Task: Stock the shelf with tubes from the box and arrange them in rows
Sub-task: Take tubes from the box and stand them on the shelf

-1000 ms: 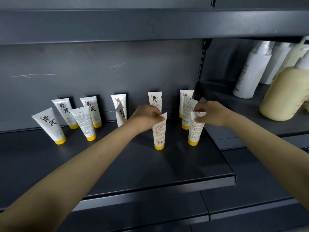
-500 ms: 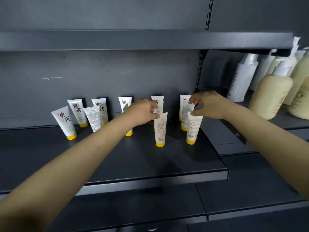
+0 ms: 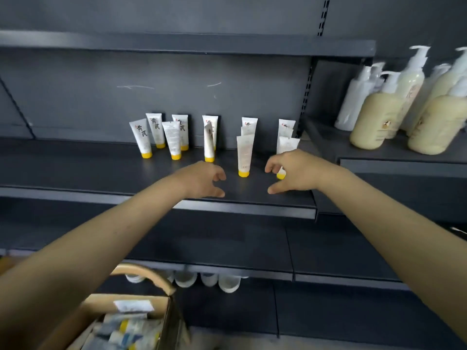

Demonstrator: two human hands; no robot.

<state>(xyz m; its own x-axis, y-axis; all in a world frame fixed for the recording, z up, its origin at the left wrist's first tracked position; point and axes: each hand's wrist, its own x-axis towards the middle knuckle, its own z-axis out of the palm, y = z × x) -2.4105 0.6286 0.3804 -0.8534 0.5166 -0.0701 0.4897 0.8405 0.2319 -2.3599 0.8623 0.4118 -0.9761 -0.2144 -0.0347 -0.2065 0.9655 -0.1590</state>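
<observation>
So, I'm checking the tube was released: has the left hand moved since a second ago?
Yes. The left hand has drawn back toward the front edge of the shelf, off the front tube it was pinching.

Right bay: a group of tall cream-coloured plastic pump bottles [image 3: 374, 120] with white dispenser heads stands on a dark grey metal side shelf [image 3: 394, 164], with slimmer white plastic bottles [image 3: 353, 102] just behind them toward the rear wall; blur leaves their labels unreadable. Centre: a dark grey metal back panel [image 3: 88, 102] bears two pale horizontal scratch marks [image 3: 135, 87] and is bounded on its right by a black slotted upright rail [image 3: 306, 92]. Bottom: a row of white round containers [image 3: 228, 282], partly hidden, sits beneath the front edge of the lowest dark shelf board [image 3: 227, 271].
</observation>
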